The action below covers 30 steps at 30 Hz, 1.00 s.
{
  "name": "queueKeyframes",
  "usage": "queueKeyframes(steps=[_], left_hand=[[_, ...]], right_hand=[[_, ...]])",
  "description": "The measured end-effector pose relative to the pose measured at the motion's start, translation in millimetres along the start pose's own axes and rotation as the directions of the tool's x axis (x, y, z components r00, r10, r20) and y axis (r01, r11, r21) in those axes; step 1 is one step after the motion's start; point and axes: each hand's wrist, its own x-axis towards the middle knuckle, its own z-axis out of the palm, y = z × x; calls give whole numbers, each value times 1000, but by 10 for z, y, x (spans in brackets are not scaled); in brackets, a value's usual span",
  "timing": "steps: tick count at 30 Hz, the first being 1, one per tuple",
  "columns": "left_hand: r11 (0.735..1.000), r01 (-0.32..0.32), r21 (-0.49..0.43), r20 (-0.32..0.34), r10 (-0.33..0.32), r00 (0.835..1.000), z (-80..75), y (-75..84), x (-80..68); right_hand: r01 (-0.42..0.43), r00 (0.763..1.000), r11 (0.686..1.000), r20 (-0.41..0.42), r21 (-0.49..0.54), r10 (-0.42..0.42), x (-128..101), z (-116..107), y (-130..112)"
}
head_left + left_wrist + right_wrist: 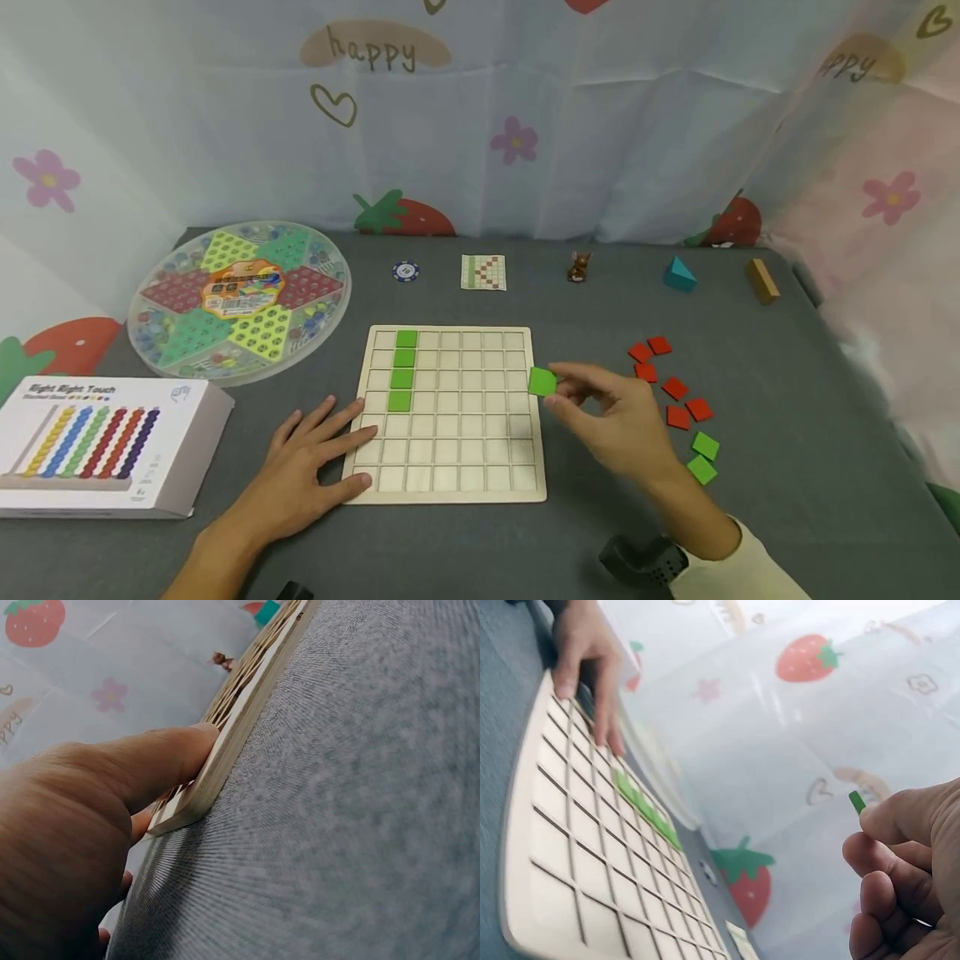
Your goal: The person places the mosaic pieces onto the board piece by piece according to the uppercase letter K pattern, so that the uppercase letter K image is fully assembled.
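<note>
A wooden grid board (450, 492) lies on the grey table, with several green tiles (403, 370) in a column near its upper left. My left hand (311, 462) rests flat on the board's lower left corner, thumb against its edge (225, 761). Above the board's right edge, my right hand (607, 417) pinches a green square tile (542, 382) between thumb and fingers; only a corner of that tile (856, 801) shows in the right wrist view. The board (577, 855) lies below that hand.
Loose red tiles (667, 379) and two green tiles (703, 457) lie to the right of the board. A round marble game tray (238, 296) and a white box (112, 442) sit at the left. A chip (405, 271), pattern card (483, 272), figurine (578, 267), teal block (678, 273) and wooden block (762, 280) line the back.
</note>
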Motion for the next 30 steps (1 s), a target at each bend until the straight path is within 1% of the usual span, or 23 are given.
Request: queueKeyframes(steps=[2, 4, 9, 12, 18, 25, 30], left_hand=[[1000, -3, 2, -6, 3, 1000, -3, -2, -7], [1000, -5, 3, -9, 5, 1000, -8, -3, -11], [1000, -4, -10, -1, 4, 1000, -19, 7, -5], [1000, -2, -13, 0, 2, 1000, -21, 16, 0], [1000, 7, -7, -1, -7, 1000, -18, 29, -12], [1000, 20, 1, -6, -20, 1000, -10, 39, -11], [1000, 18, -3, -3, -18, 1000, -12, 45, 3]], right_hand=[[-3, 1000, 1000, 19, -10, 3, 13, 100, 15], [-24, 999, 1000, 37, -18, 25, 25, 207, 25], [-104, 992, 994, 74, -19, 105, 69, 464, 15], [-133, 987, 991, 93, -17, 134, 103, 591, 19], [-151, 979, 988, 133, -18, 152, 151, 793, 53], [-213, 961, 976, 173, -35, 216, 232, 1036, 36], [-232, 952, 971, 192, -50, 237, 279, 1173, 65]])
